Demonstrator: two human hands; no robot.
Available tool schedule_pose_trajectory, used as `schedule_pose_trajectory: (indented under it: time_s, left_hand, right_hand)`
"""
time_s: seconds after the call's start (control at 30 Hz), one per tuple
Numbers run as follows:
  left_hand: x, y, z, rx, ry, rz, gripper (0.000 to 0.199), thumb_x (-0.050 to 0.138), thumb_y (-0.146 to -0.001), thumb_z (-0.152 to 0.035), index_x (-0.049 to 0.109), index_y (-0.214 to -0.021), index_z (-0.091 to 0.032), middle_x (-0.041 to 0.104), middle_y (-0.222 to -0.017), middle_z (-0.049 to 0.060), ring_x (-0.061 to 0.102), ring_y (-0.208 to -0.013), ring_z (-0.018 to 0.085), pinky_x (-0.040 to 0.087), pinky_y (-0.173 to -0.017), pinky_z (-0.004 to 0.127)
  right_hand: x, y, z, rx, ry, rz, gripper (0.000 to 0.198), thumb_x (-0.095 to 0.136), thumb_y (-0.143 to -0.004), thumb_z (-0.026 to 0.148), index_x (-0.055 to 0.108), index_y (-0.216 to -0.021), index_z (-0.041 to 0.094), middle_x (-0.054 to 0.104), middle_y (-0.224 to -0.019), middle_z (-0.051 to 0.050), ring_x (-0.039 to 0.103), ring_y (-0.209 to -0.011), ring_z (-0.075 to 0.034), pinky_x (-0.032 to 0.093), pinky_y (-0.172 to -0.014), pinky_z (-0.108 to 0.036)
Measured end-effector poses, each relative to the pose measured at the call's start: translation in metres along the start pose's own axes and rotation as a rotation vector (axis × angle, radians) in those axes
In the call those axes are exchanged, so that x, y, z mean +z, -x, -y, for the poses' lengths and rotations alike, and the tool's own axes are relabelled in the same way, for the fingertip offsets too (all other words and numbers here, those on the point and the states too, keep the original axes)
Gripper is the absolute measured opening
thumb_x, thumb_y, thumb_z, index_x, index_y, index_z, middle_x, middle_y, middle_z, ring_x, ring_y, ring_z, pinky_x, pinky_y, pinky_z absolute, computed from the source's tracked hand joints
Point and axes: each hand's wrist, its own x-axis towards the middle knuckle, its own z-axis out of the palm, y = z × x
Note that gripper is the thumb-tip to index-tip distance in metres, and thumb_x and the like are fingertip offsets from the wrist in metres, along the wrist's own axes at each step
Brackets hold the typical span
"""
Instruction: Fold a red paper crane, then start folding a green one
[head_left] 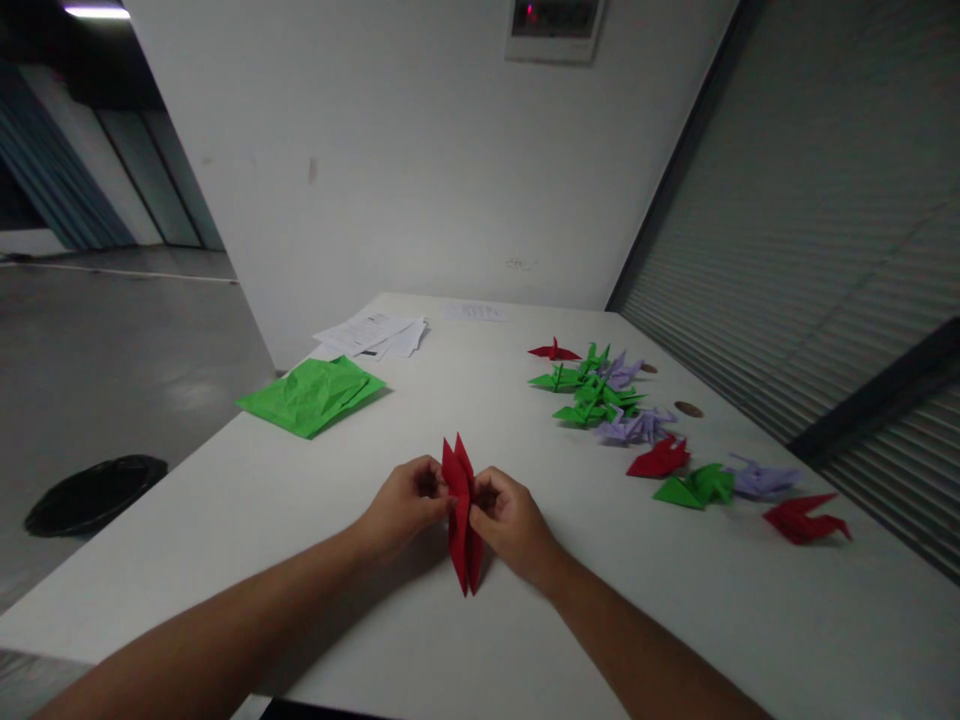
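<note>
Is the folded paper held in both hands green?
No: the left hand and right hand hold a red folded paper between them.

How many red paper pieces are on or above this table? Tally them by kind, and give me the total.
Red origami birds on the table: 3, one at the back, one in the middle, one nearest the blinds
Long folded red paper between left hand and right hand: 1
Total: 4
</note>
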Motion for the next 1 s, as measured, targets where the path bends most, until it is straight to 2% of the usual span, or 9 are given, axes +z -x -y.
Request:
schedule_pose_trajectory:
  time_s: [0.13, 0.3, 0.43, 0.53, 0.67, 0.77, 1.0]
  left_hand:
    - [0.0, 0.001, 0.001, 0.008, -0.049, -0.044, 0.026, 0.086, -0.066, -0.018, 0.063, -0.078, -0.017, 0.064, -0.07, -0.001, 0.057, -0.063, 0.013, 0.044, -0.061, 0.025]
    - [0.002, 0.001, 0.001, 0.006, -0.03, -0.023, 0.027, 0.085, -0.067, -0.019, 0.06, -0.077, -0.017, 0.063, -0.07, -0.001, 0.057, -0.064, 0.012, 0.044, -0.061, 0.024]
    - [0.005, 0.002, 0.001, 0.04, 0.09, -0.022, 0.039, 0.085, -0.067, -0.018, 0.049, -0.08, -0.021, 0.06, -0.071, -0.005, 0.055, -0.063, 0.011, 0.043, -0.059, 0.023]
    - [0.005, 0.003, 0.001, 0.097, 0.04, 0.0, 0.04, 0.083, -0.072, -0.02, 0.043, -0.074, -0.021, 0.055, -0.066, -0.006, 0.049, -0.06, 0.01, 0.038, -0.056, 0.021]
    - [0.002, 0.004, 0.001, 0.143, -0.086, 0.086, 0.022, 0.078, -0.078, -0.024, 0.056, -0.076, -0.018, 0.06, -0.071, -0.002, 0.053, -0.064, 0.012, 0.043, -0.061, 0.024]
    - [0.001, 0.006, -0.002, 0.169, -0.174, 0.102, 0.015, 0.076, -0.081, -0.027, 0.064, -0.08, -0.017, 0.065, -0.076, 0.002, 0.058, -0.069, 0.015, 0.046, -0.065, 0.027]
    - [0.001, 0.008, -0.011, 0.271, -0.297, 0.141, 0.019, 0.067, -0.089, -0.032, 0.071, -0.08, -0.016, 0.068, -0.079, 0.005, 0.062, -0.073, 0.018, 0.049, -0.07, 0.029]
  right_hand:
    - [0.0, 0.0, 0.002, -0.028, 0.043, -0.012, 0.006, 0.069, -0.085, 0.024, 0.064, -0.087, 0.022, 0.067, -0.08, -0.001, 0.063, -0.073, -0.017, 0.05, -0.067, -0.03]
    - [0.0, 0.0, 0.006, -0.028, 0.046, -0.007, 0.007, 0.069, -0.083, 0.024, 0.064, -0.086, 0.022, 0.068, -0.08, -0.001, 0.063, -0.073, -0.018, 0.051, -0.068, -0.03]
    - [0.0, 0.0, 0.003, -0.016, 0.031, -0.021, 0.007, 0.068, -0.083, 0.024, 0.062, -0.085, 0.021, 0.066, -0.079, -0.001, 0.062, -0.071, -0.017, 0.05, -0.066, -0.03]
    - [0.001, 0.0, -0.001, -0.013, 0.028, -0.031, 0.008, 0.068, -0.082, 0.024, 0.062, -0.085, 0.021, 0.064, -0.077, 0.0, 0.06, -0.07, -0.017, 0.049, -0.065, -0.029]
    - [0.0, -0.001, -0.002, -0.003, -0.006, -0.034, 0.01, 0.069, -0.081, 0.025, 0.062, -0.086, 0.02, 0.065, -0.079, 0.0, 0.06, -0.071, -0.016, 0.049, -0.066, -0.029]
    - [0.0, -0.002, 0.0, 0.005, -0.024, -0.049, 0.01, 0.069, -0.079, 0.024, 0.062, -0.085, 0.02, 0.065, -0.078, 0.0, 0.061, -0.071, -0.016, 0.049, -0.066, -0.029]
    - [-0.001, -0.002, -0.002, 0.02, 0.017, -0.082, 0.011, 0.069, -0.079, 0.026, 0.06, -0.082, 0.021, 0.063, -0.075, 0.001, 0.058, -0.068, -0.016, 0.047, -0.063, -0.028]
